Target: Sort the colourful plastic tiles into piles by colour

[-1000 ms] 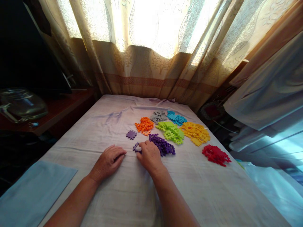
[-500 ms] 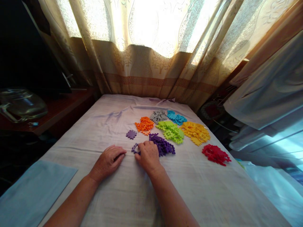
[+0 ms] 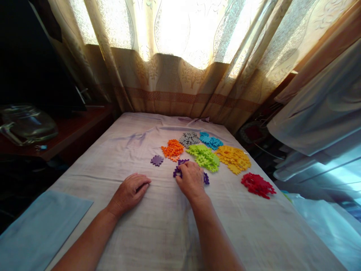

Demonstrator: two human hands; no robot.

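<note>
My right hand (image 3: 191,180) is over the pile of purple interlocking plastic pieces (image 3: 206,178), its fingers closed on a purple piece with a hole (image 3: 177,172) at the pile's left side. The hand hides most of this pile. My left hand (image 3: 130,190) rests on the sheet to the left, fingers loosely extended and holding nothing. Beyond its fingertips a single solid purple piece (image 3: 156,160) lies flat, apart from the pile.
Behind the purple pile lie heaps of orange pieces (image 3: 172,149), grey pieces (image 3: 189,139), green pieces (image 3: 205,157), blue pieces (image 3: 211,141) and yellow pieces (image 3: 234,159). Red pieces (image 3: 258,185) lie farther right. A pale blue cloth (image 3: 45,226) covers the near left corner.
My right hand has moved right, with the holed purple piece, onto the purple pile. The left hand and the single solid piece have stayed in place.
</note>
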